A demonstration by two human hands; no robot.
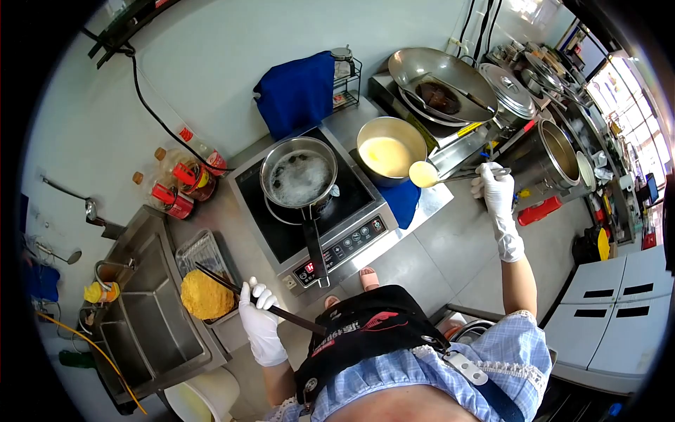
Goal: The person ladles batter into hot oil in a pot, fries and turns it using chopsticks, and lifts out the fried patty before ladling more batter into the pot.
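My left hand [261, 320], in a white glove, is closed around long dark chopsticks [295, 320]; their far ends are by a round yellow-orange food piece [207, 294] on a metal rack. My right hand [496, 186], also gloved, grips the handle of a ladle [424, 174] that holds pale yellow liquid, at the right rim of a pot [391, 141] with the same-looking liquid. Between them, a long-handled pan [299, 172] of bubbling liquid stands on the induction cooker [355, 243].
Left of the cooker are bottles [200, 184] and a metal sink [151, 316]. Behind it hangs a blue cloth [299, 91]. A large wok [415, 67], lidded pots [508, 88] and a tall steel pot [559, 151] stand at the right. A white cabinet [612, 309] is at the far right.
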